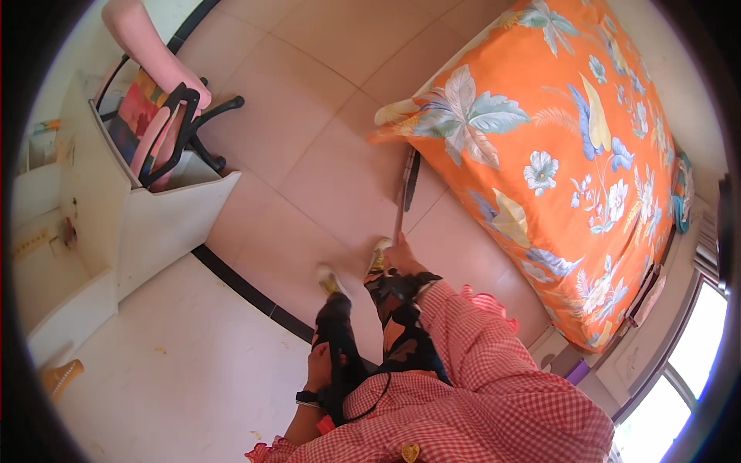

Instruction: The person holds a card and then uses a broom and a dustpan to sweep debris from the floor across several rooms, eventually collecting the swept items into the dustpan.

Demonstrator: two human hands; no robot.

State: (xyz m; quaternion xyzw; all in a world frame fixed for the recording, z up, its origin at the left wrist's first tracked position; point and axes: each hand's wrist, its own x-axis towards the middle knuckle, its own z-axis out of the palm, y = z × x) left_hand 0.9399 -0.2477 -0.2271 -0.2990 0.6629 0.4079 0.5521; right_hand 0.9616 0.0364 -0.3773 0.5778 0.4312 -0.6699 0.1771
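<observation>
My right hand (400,257) is closed round the handle of a long brush (410,185) with dark bristles. The brush points away from me, its far end close to the hanging corner of an orange flowered bedspread (494,166) on the bed at my right. My left hand (319,364) hangs low beside my left thigh, a dark band on its wrist. Its fingers look curled next to a black strap (336,386), which partly covers them; what they hold, if anything, is hidden.
Pinkish tiles (309,147) cover the floor around my feet, with a dark border strip (239,284) on the left. Farther left stand a white desk (147,224) and a pink-armed chair (166,131). A bright window (695,355) lies beyond the bed at right.
</observation>
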